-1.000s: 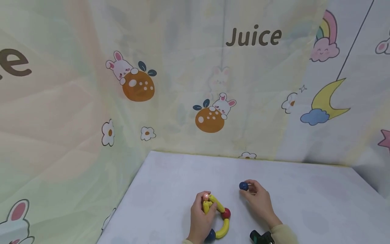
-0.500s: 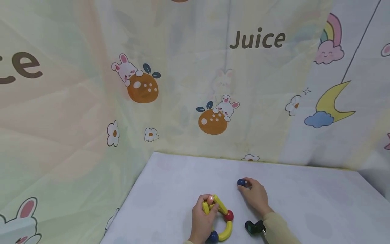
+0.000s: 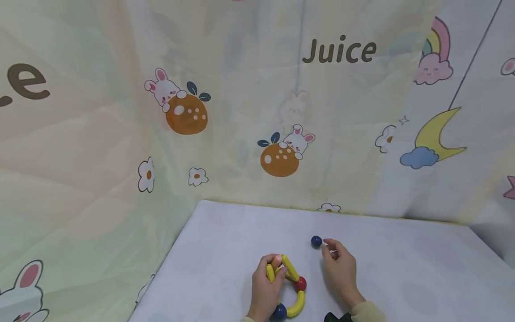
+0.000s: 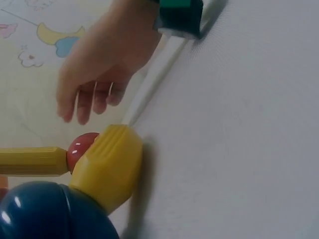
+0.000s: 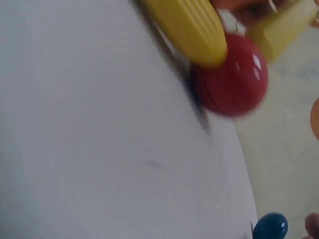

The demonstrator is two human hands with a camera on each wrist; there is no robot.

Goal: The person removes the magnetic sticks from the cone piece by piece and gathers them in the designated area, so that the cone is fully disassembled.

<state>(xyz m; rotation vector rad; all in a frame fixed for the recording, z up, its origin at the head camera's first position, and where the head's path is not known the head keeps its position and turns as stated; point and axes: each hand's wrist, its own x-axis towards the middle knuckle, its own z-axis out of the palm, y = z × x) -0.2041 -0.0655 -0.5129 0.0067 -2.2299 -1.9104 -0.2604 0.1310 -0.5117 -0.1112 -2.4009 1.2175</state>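
Observation:
In the head view my left hand [image 3: 275, 264] grips the top of a toy ring [image 3: 290, 273] made of yellow rods, where two rods meet. The ring also has a red ball [image 3: 299, 283], a curved yellow rod [image 3: 298, 303] and a dark blue ball [image 3: 279, 311], and it rests on the white table [image 3: 225, 250]. A loose blue ball [image 3: 316, 241] lies on the table just left of my right hand [image 3: 331, 247], whose fingers are loosely curled and hold nothing. The right wrist view shows the red ball [image 5: 232, 82] and the loose blue ball [image 5: 270, 226].
Printed curtains [image 3: 241, 112] with rabbits and the word Juice close off the table's back and left sides. A moon-and-rainbow curtain [image 3: 462, 134] stands at the right. A dark device [image 4: 179, 17] sits on my right wrist.
My right hand has let go of the loose blue ball and drawn back a little toward me. The ball stays on the table. My left hand keeps its hold on the ring.

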